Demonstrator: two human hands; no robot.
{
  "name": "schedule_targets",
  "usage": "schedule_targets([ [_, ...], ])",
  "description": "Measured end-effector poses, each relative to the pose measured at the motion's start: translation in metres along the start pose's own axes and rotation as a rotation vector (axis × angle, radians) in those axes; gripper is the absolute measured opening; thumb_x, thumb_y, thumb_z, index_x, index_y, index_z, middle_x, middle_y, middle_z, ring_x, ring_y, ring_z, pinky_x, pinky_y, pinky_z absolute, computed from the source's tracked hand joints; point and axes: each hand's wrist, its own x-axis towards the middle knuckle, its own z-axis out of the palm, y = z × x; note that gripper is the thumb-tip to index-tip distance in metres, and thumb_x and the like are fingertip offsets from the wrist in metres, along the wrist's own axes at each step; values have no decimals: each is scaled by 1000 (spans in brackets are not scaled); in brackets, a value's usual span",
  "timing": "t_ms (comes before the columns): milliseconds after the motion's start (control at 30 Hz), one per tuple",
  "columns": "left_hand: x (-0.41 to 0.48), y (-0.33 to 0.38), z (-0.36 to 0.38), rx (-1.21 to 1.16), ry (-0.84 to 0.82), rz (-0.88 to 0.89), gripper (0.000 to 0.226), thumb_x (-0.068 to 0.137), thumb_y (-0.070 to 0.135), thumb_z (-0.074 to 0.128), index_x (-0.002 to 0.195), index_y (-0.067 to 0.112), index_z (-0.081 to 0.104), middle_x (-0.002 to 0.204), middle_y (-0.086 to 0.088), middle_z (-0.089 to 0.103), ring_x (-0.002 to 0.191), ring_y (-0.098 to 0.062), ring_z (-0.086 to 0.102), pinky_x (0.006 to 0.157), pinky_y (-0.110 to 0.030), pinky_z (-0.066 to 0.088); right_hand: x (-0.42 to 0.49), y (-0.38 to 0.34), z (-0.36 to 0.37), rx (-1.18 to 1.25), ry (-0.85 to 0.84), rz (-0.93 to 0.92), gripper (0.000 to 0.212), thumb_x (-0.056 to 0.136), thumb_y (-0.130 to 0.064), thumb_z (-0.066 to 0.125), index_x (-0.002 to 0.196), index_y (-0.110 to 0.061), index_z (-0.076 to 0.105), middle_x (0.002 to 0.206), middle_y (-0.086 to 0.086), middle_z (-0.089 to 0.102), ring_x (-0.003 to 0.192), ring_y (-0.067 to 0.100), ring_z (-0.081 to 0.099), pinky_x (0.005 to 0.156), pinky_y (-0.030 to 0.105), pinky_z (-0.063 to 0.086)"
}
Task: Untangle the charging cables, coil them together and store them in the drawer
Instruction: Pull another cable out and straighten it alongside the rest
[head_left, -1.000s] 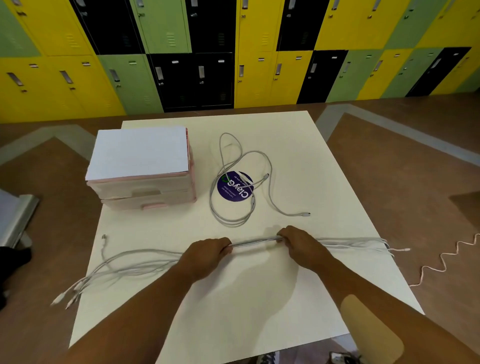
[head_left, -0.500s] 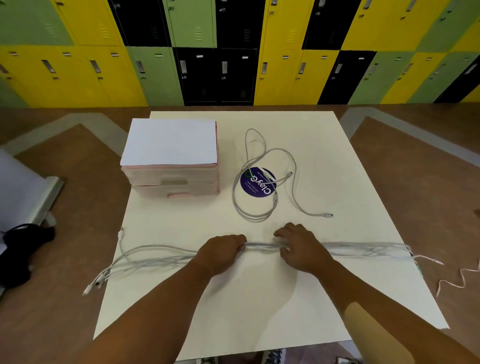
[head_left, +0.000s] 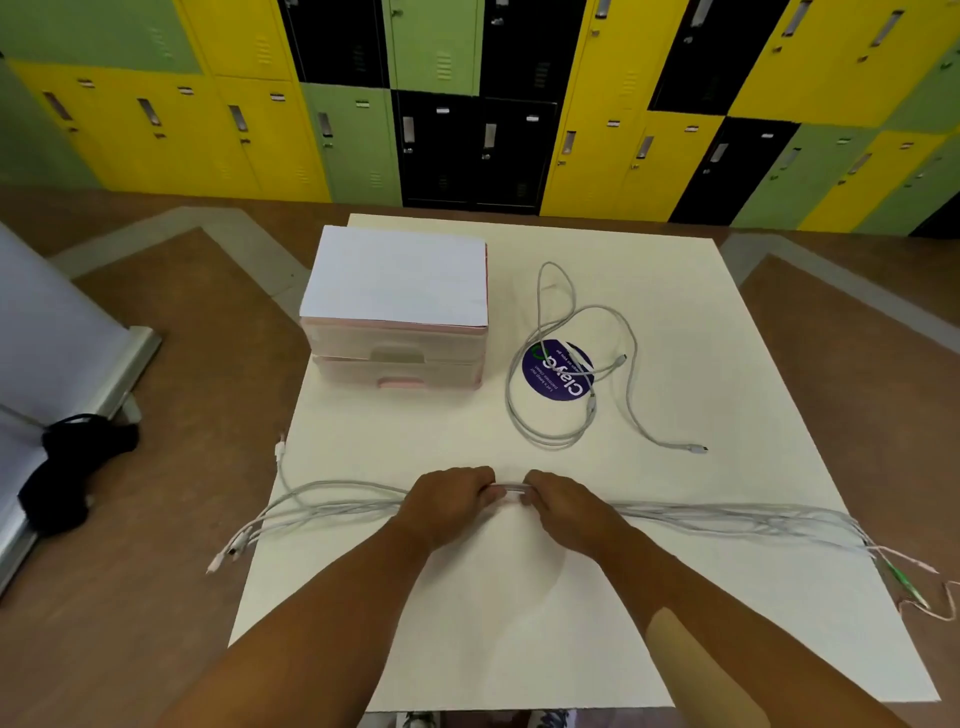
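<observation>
— Left hand and right hand, fingers curled round the cable bundle on the table, now sit closer together than a second ago.
— Likely readying a fold. Beyond, a loose cable lies uncoiled; the drawer unit is closed.

A beige, round-cornered patch is stuck on the bare right forearm.

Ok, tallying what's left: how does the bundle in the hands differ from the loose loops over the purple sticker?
The bundle runs straight, gripped by the left hand and right hand; the loose loops lie curled and untouched. The bundle's ends overhang the table; the loose loops lie on it. Both are pale grey.
</observation>
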Motion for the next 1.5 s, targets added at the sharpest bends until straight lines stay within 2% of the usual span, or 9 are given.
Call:
schedule_targets([
  [367, -36, -81, -30, 120, 60, -110, 38, 100, 58, 33, 94, 25, 52, 90, 6, 65, 82, -21, 61, 72, -34, 45, 0, -6, 1, -12, 46, 12, 22, 103, -29, 37, 89, -19, 50, 83, -3, 60, 82, 22, 58, 77, 39, 47],
  [567, -39, -89, -27, 56, 100, -161, 43, 99, 59, 36, 90, 22, 56, 82, 4, 64, 78, -21, 59, 74, -37, 50, 6, -27, 1, -90, 51, 77, 44, 92, -63, 48, 72, -25, 50, 69, -6, 57, 67, 15, 54, 62, 32, 39],
  [633, -39, -91, -28, 57, 105, -153, 44, 98, 60, 36, 89, 22, 58, 82, 5, 64, 78, -20, 59, 73, -36, 50, 12, -32, 1, -158, 28, 66, 40, 90, -59, 54, 74, -22, 54, 71, -5, 56, 70, 17, 57, 64, 31, 42],
  [767, -41, -94, -27, 66, 112, -130, 43, 97, 60, 36, 88, 23, 58, 81, 6, 63, 76, -20, 58, 71, -37, 50, 25, -56, 6, -75, 10, -33, 6, 90, -28, 56, 92, -23, 58, 92, -3, 62, 87, 22, 62, 74, 34, 49],
  [900, -42, -92, -31, 40, 102, -99, 37, 97, 56, 39, 85, 25, 57, 77, 7, 61, 74, -19, 56, 68, -37, 49, 37, -90, 21, -6, -49, -127, 28, 94, -24, 52, 121, -29, 55, 115, -7, 56, 97, 19, 58, 84, 35, 47],
  [1067, -45, -93, -33, 95, 97, -76, 40, 97, 56, 37, 83, 23, 56, 77, 4, 63, 72, -20, 57, 66, -36, 47, 45, -98, 29, -17, -93, -111, 19, 102, -34, 42, 105, -24, 57, 102, -2, 63, 91, 20, 58, 79, 37, 46],
  [1233, -50, -96, -32, 104, 154, -63, 62, 86, 73, 14, 79, 22, 48, 72, 1, 60, 68, -24, 56, 62, -36, 44, 43, -97, 28, -67, -106, -165, 21, 105, -34, 35, 100, -19, 49, 91, 3, 62, 84, 25, 55, 73, 41, 42],
  [1433, -61, -113, -47, 143, 150, -157, 51, 97, 64, 35, 79, 19, 47, 74, 2, 59, 75, -23, 59, 74, -38, 41, 41, -97, 24, -34, -74, -123, 29, 105, -39, 30, 96, -18, 47, 86, 6, 61, 79, 28, 55, 71, 42, 44],
  [1500, -67, -120, -52, 139, 162, -173, 57, 93, 70, 31, 78, 18, 48, 72, 4, 56, 74, -22, 58, 76, -39, 36, 41, -99, 24, -33, -76, -126, 30, 106, -40, 30, 95, -18, 46, 84, 4, 59, 79, 27, 55, 70, 41, 43],
])
